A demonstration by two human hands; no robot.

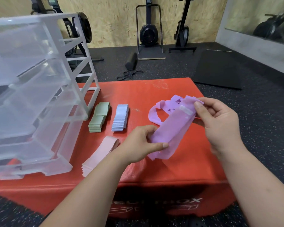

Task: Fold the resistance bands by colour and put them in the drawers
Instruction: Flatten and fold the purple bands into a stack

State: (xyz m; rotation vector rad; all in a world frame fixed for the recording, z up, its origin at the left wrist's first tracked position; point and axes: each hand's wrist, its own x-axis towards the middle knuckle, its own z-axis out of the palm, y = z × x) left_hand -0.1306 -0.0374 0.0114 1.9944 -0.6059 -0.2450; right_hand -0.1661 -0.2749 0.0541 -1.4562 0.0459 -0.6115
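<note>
Both hands hold a purple resistance band (pixel 172 126) above the red box (pixel 154 169). My left hand (pixel 138 145) pinches its near end and my right hand (pixel 220 122) pinches its far end. More loose purple bands (pixel 159 108) lie behind it on the box. A folded green stack (pixel 98 118), a folded blue stack (pixel 120 118) and a folded pink stack (pixel 98 154) lie on the box. The clear plastic drawer unit (pixel 31 95) stands at the left with its drawers pulled out.
A black foam roller (pixel 131 61) and black bands (pixel 129 74) lie on the floor beyond the box. A black mat (pixel 220 69) lies at the right. Exercise machines (pixel 148 33) stand against the wooden wall.
</note>
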